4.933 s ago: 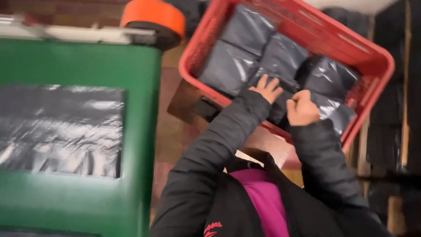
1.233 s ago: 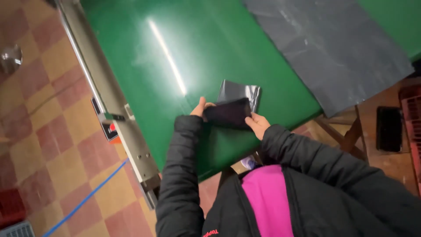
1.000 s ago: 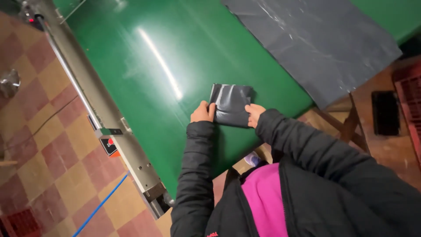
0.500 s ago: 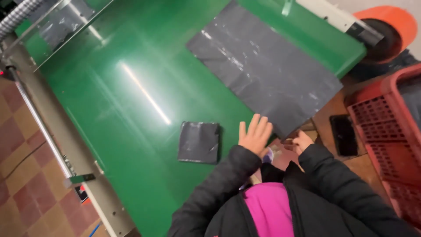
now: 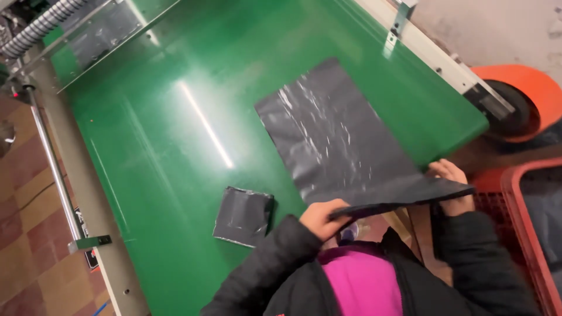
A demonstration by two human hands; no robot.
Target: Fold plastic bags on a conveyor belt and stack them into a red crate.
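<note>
Grey plastic sheet [image 5: 333, 140], big flat rectangular one, is lying across the green belt [image 5: 175, 117] w/ its near edge hanging off the belt's end, and that's where both hands have it. Left hand [image 5: 321, 217] is curled around the near-left corner, fingers closed on the edge, thumb side tucked under as far as I can tell. Right hand [image 5: 452, 186] has the near-right corner, fingers wrapped over the top of the sheet, pinched shut on it. The near edge is lifted a bit off the belt, rest of the sheet is still flat on the green surface, shiny creases catching the light.

Other stuff around: a small folded grey bag [image 5: 243, 215] sits on the belt just left of the left hand, not touching it, apart from the big sheet too. Red plastic crate [image 5: 530, 234] is on the right, next to the right forearm, w/ more grey plastic inside afaict. Orange round part [image 5: 524, 93] at the far right beside the belt's metal side rail [image 5: 433, 55]. Another rail [image 5: 76, 193] runs down the left side, checkered tile floor [image 5: 23, 193] beyond it. Person's in a black jacket [image 5: 281, 275] over a pink top [image 5: 363, 284].
</note>
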